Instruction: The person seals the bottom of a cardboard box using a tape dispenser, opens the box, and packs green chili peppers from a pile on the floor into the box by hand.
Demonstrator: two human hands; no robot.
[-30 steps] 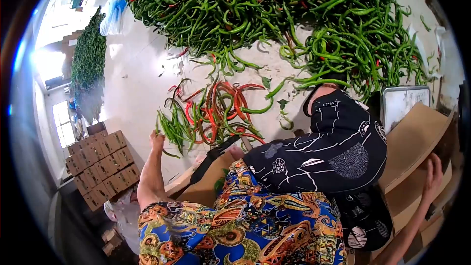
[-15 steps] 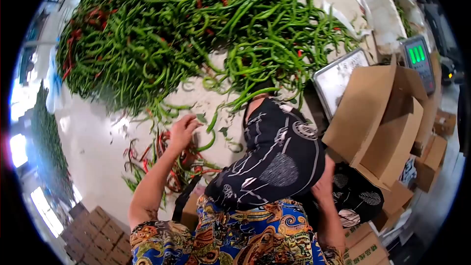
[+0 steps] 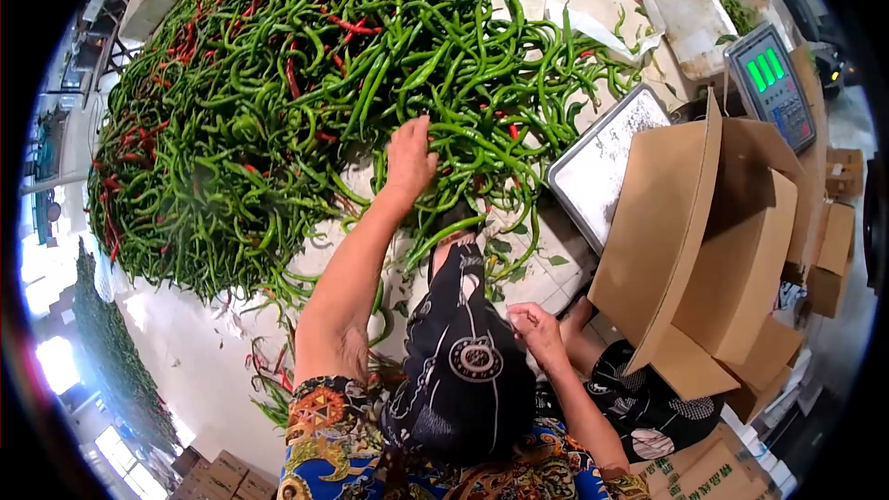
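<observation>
A big heap of green chili peppers (image 3: 306, 83) mixed with red ones spreads over the floor ahead. My left hand (image 3: 410, 157) reaches to the near right part of the heap, with thumb and fingers apart over green peppers; its fingertips are partly lost against them. Over by my knee, my right hand (image 3: 539, 331) has its fingers curled in, and nothing shows in them. A foot is half covered by green peppers just beyond my patterned black trouser leg (image 3: 472, 352).
To the right, a platform scale (image 3: 607, 162) with a lit green display (image 3: 767, 69) stands beside an open cardboard box (image 3: 657, 222). A white foam box (image 3: 676, 14) lies behind. Several red peppers (image 3: 269, 370) lie on the floor at left, with stacked cartons (image 3: 222, 481) below.
My left hand has moved forward from the loose red peppers to the green heap. My right hand has come up from beside my thigh to my knee. The view has shifted.
</observation>
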